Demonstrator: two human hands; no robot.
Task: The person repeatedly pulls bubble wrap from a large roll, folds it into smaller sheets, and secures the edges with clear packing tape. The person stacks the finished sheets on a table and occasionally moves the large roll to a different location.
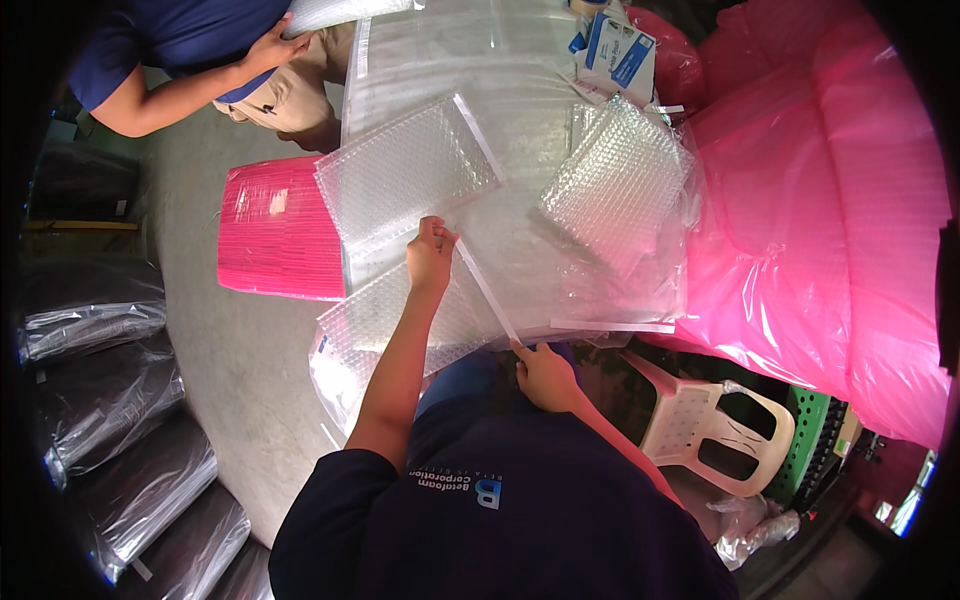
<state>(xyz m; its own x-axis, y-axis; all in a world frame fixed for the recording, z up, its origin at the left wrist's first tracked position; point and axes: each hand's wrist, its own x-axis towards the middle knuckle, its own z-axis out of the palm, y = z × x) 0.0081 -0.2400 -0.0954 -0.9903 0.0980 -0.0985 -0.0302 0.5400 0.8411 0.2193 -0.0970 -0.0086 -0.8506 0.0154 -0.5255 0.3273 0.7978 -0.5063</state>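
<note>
A clear bubble-wrap pouch [400, 315] with a white strip along its right edge lies at the near left of the table. My left hand [430, 255] is closed on the strip's far end, fingers curled at the corner. At the strip's near end, close to my body, my right hand [548, 375] pinches the other corner. Just beyond my left hand lies a second bubble-wrap sheet [405, 170], flat and also edged with a white strip. To the right sits a small pile of bubble-wrap pouches [620, 180].
The table [520, 130] is covered in clear plastic. Pink wrapped bulk [800, 220] stands right, a pink bundle [280, 228] left. A blue-and-white box [617, 52] is at the back. A chair [715, 430] stands near right; a co-worker's hand [272, 50] holds bubble wrap.
</note>
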